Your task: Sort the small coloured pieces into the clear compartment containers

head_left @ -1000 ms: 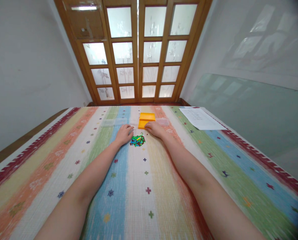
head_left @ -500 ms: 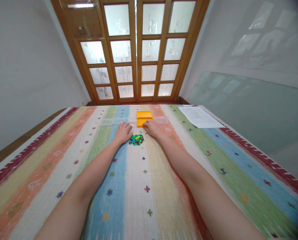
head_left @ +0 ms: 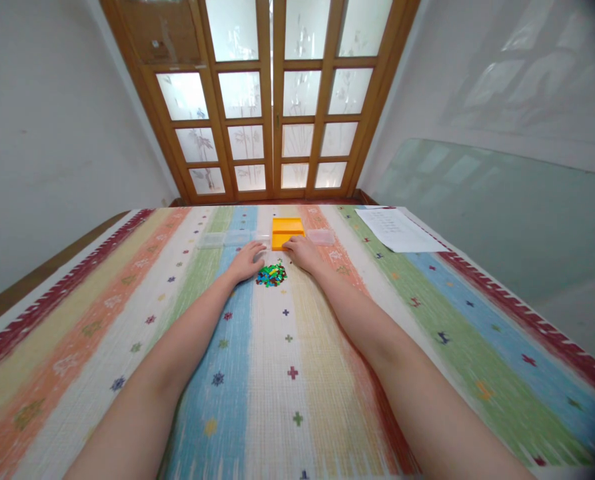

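Note:
A small pile of tiny green, blue, brown and yellow pieces [head_left: 271, 275] lies on the cloth between my hands. My left hand [head_left: 247, 260] is just left of the pile, its fingers apart and pointing to the far side, with nothing visible in them. An orange-yellow open box with two sections [head_left: 287, 225] is just beyond the pile. At its near right corner is my right hand [head_left: 302, 253], fingers drawn together and tips over the near section. Whatever those fingertips hold, if anything, is too small or hidden to make out.
Clear plastic containers [head_left: 226, 239] stand in a row left of the yellow box. Another clear container [head_left: 321, 237] stands on its right. A printed paper sheet [head_left: 400, 231] lies at the far right of the striped tablecloth [head_left: 272, 373]. Wooden glazed doors [head_left: 272, 120] stand beyond the table.
My left hand has shifted slightly, its fingers less spread than before. My right hand stays at the box's corner. The whole view has tilted down slightly.

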Motion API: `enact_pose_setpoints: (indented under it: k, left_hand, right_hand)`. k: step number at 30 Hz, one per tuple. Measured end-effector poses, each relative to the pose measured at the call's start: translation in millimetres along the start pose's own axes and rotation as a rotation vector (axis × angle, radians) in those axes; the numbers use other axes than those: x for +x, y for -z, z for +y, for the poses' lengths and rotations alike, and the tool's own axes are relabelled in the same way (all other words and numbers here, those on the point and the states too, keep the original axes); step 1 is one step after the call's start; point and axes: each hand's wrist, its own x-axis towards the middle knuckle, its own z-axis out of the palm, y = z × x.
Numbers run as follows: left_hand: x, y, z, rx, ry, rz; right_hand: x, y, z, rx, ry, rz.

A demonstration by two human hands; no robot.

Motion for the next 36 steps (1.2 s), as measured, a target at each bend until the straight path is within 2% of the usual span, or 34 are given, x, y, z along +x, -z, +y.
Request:
enact_pose_setpoints:
  k: [6,15,28,36]
  left_hand:
    - [-1,2.2,3,0.054,0.044,-0.035]
    - [-2,7.6,12,0.133,0.087,0.115]
    - [-2,6.3,11,0.08,0.122,0.136]
    - [-2,0.8,4,0.135,0.193,0.183]
  right_hand:
    - [1,1,0,-0.009,-0.009,-0.017]
    - [2,2,-4,-0.037,-0.071,-0.015]
    - [4,-2,-6,-0.024,-0.072,-0.011]
    - [6,-4,-7,-0.033,-0.082,-0.003]
